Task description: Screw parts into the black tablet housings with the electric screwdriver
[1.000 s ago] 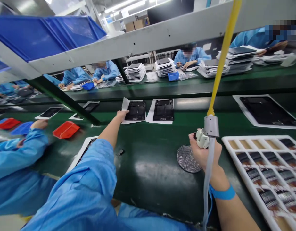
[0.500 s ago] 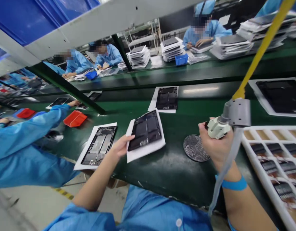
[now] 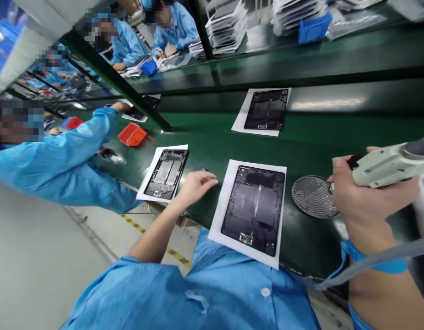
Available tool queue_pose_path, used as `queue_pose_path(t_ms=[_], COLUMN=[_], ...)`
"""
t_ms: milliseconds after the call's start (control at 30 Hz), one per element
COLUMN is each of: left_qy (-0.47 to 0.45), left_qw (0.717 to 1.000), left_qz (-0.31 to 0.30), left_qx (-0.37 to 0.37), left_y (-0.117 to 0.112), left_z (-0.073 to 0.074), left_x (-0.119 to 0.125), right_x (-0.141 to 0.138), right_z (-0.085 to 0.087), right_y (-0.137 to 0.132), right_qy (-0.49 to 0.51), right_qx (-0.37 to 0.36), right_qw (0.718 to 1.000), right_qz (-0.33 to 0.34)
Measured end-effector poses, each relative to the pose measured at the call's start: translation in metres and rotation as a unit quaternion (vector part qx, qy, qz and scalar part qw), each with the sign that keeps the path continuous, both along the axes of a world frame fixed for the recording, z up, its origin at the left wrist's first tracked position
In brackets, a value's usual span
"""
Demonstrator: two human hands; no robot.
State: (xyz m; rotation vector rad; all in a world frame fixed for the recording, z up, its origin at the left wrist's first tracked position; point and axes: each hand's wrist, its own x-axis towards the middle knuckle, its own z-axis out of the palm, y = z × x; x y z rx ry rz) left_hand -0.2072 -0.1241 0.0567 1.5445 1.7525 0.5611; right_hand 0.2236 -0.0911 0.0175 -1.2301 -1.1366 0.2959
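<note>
My right hand [image 3: 366,195] is wrapped around a pale green electric screwdriver [image 3: 387,167], whose tip is hidden. Directly in front of me an opened tablet [image 3: 246,204], its dark insides facing up, lies on a white sheet [image 3: 220,217] at the table's near edge. Just left of that sheet, my left hand [image 3: 197,185] hovers with nothing in it, fingers loosely extended. Beside its wrist, further left, a second opened tablet [image 3: 168,172] rests on white paper. A round perforated metal plate [image 3: 313,197] sits between the front tablet and my right hand.
Another opened tablet [image 3: 267,110] lies on paper toward the back of the green table [image 3: 205,123]. A red bin [image 3: 132,134] is at left, near a co-worker's sleeve [image 3: 60,167]. A slanted green post [image 3: 122,87] rises behind it. Across stand paper stacks [image 3: 229,25] and a blue bin [image 3: 314,27].
My left hand has put the tablet and its sheet down in front of me and let go, drawing off to the left. The screwdriver in my right hand has tipped toward horizontal. My view has shifted.
</note>
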Motion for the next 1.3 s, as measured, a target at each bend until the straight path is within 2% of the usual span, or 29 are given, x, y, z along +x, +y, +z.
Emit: queue_pose_path(t_ms=[33, 100, 233, 333, 400, 500, 567, 700, 800, 900, 1000, 1133, 1300], left_qy=[0.051, 0.108, 0.088, 0.085, 0.080, 0.047, 0.030, 0.005, -0.023, -0.065, -0.105, -0.125, -0.131], left_qw=[0.997, 0.990, 0.994, 0.994, 0.997, 0.993, 0.984, 0.975, 0.971, 0.972, 0.974, 0.980, 0.973], left_qz=[0.026, 0.046, 0.061, 0.041, 0.018, 0.004, 0.005, -0.027, -0.056, -0.090, -0.098, -0.090, -0.120], left_qx=[0.054, 0.079, -0.027, -0.049, -0.012, 0.109, 0.173, 0.221, 0.233, 0.206, 0.174, 0.128, 0.150], left_y=[0.009, 0.028, 0.060, 0.070, 0.069, 0.058, 0.048, 0.034, 0.032, 0.035, 0.042, 0.050, 0.054], left_z=[0.001, 0.002, -0.007, -0.022, -0.029, -0.030, -0.022, 0.000, 0.011, 0.014, 0.011, -0.004, -0.026], left_x=[-0.007, -0.020, -0.040, -0.059, -0.070, -0.071, -0.058, -0.016, 0.015, 0.042, 0.068, 0.099, 0.124], right_x=[-0.003, -0.009, -0.016, -0.018, -0.019, -0.025, -0.029, -0.037, -0.040, -0.043, -0.043, -0.041, -0.040], right_z=[0.003, 0.008, 0.013, 0.009, 0.004, -0.004, -0.008, -0.010, -0.009, -0.006, -0.004, -0.008, -0.017], right_y=[0.000, 0.001, 0.007, 0.010, 0.009, 0.004, 0.000, -0.005, -0.003, 0.000, 0.001, 0.002, 0.010], right_qy=[-0.011, -0.016, 0.047, 0.058, 0.064, 0.043, 0.002, -0.075, -0.109, -0.098, -0.060, -0.015, 0.027], right_qx=[0.004, 0.024, 0.098, 0.103, 0.104, 0.068, 0.030, -0.016, -0.006, 0.031, 0.056, 0.067, 0.104], right_qw=[1.000, 0.999, 0.994, 0.993, 0.992, 0.996, 0.999, 0.997, 0.994, 0.994, 0.997, 0.997, 0.993], right_qz=[-0.027, -0.047, -0.018, 0.005, 0.021, 0.030, 0.027, 0.014, -0.010, -0.024, -0.012, 0.036, 0.045])
